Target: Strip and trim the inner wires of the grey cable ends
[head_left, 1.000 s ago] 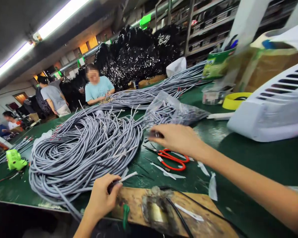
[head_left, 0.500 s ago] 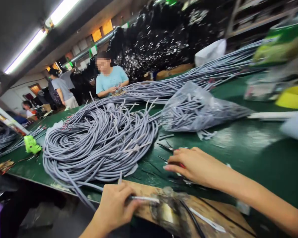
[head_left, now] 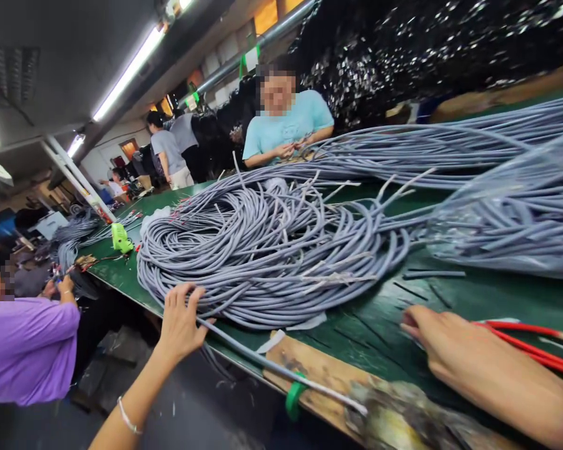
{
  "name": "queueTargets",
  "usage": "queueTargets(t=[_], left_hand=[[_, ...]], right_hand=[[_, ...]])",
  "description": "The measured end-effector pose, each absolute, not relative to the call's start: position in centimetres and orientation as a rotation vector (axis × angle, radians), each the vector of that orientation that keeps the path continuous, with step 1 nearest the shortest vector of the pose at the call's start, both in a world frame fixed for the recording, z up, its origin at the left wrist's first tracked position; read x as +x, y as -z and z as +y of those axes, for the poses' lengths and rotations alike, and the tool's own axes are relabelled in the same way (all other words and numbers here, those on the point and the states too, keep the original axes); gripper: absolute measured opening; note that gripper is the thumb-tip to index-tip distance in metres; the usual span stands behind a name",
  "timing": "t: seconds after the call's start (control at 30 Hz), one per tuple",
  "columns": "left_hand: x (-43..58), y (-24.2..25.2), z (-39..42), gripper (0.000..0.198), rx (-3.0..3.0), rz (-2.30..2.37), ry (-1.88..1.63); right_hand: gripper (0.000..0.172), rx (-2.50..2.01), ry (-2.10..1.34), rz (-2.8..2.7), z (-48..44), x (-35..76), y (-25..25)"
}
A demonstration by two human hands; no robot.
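One cable (head_left: 263,360) runs between parted thumb and fingers of left hand (head_left: 181,320); coil (head_left: 263,275) just beyond, bench (head_left: 492,292) edge below. Right hand (head_left: 443,344) curled, hold unclear; open gap toward coil.

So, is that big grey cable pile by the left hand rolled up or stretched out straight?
Rolled up: the grey cable pile curves round in big loops on the green table, right by the left hand.

Was a cable workshop, factory type. Long green bench (head_left: 502,300) carried a big coil of grey cable (head_left: 263,250), clear bag of cable (head_left: 511,225), red-handled tool (head_left: 520,326). Person in light blue (head_left: 291,128) worked across it. Tube lights (head_left: 129,74) ran overhead.
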State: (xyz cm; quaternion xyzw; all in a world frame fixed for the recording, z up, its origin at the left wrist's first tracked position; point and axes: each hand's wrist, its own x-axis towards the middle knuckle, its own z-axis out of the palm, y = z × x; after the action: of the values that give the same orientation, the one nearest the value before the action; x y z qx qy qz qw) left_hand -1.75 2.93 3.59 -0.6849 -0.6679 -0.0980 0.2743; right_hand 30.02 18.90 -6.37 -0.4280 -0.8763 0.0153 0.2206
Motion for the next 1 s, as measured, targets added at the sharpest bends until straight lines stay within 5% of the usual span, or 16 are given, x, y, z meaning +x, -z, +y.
queueTargets(t=[0.1, 0.3, 0.6, 0.8, 1.0], left_hand=[[-2.2, -5.3, 4.4, 0.057, -1.778, -1.988, 0.083], [-3.6, -9.4, 6.7, 0.031, -2.052, -1.935, -0.076], [-3.8, -12.2, 9.2, 0.035, -1.542, -2.053, 0.206], [-4.1, -14.1, 12.7, 0.054, -1.387, -2.17, 0.243], [-2.1, -10.8, 10.9, 0.022, -1.834, -2.258, -0.074]], right_hand=[[0.017, -1.283, -0.182, -2.292, 18.0, 29.2, 6.3], [0.028, -1.362, -0.256, -2.417, 16.4, 29.0, 2.6], [0.043, -1.267, -0.22, -2.635, 15.0, 29.1, -0.3], [0.024, -1.228, 0.029, -2.579, 15.2, 29.2, 0.4], [0.017, -1.131, -0.125, -2.579, 15.0, 28.4, 0.7]])
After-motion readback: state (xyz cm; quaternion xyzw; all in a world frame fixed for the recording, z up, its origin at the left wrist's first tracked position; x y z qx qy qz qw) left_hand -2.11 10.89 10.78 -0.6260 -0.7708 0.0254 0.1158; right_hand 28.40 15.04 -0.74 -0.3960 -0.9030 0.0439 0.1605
